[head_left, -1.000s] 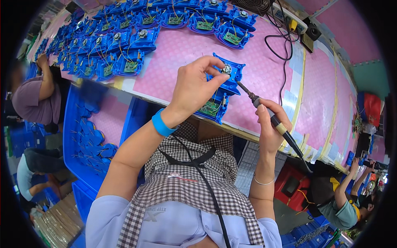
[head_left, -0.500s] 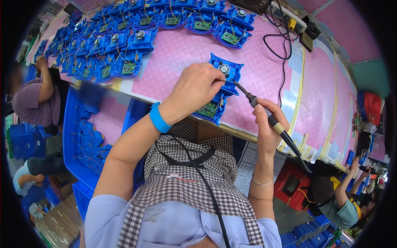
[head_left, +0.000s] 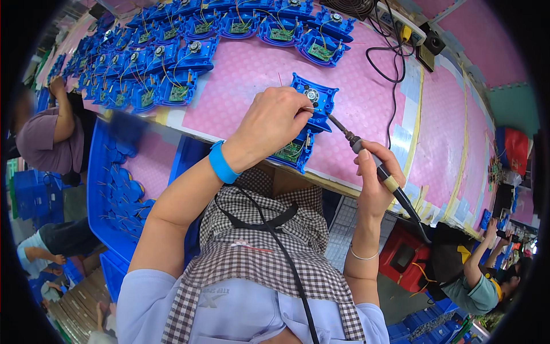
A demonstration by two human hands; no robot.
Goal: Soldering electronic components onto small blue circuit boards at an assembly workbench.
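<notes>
In front of me on the bench lies a blue plastic housing (head_left: 323, 97) with a round speaker (head_left: 311, 96) in it. Joined to or touching its near side is another blue half holding a green circuit board (head_left: 290, 151), partly covered by my forearm. My left hand (head_left: 277, 117) pinches a thin wire (head_left: 313, 108), whose end points over the housing. My right hand (head_left: 378, 172) grips a soldering iron (head_left: 366, 150) like a pen. The iron's tip is at the housing's right edge, a little apart from the wire's end.
Rows of similar blue housings (head_left: 195, 54) with boards and speakers fill the bench's far left. A blue bin (head_left: 103, 209) of blue parts stands left of me. Black cables (head_left: 395, 69) run from a power strip (head_left: 404, 26) at the back right. Other people work on both sides.
The soldering iron has drawn back slightly to the right, its tip moving away from the wire's end. My left hand has hardly moved.
</notes>
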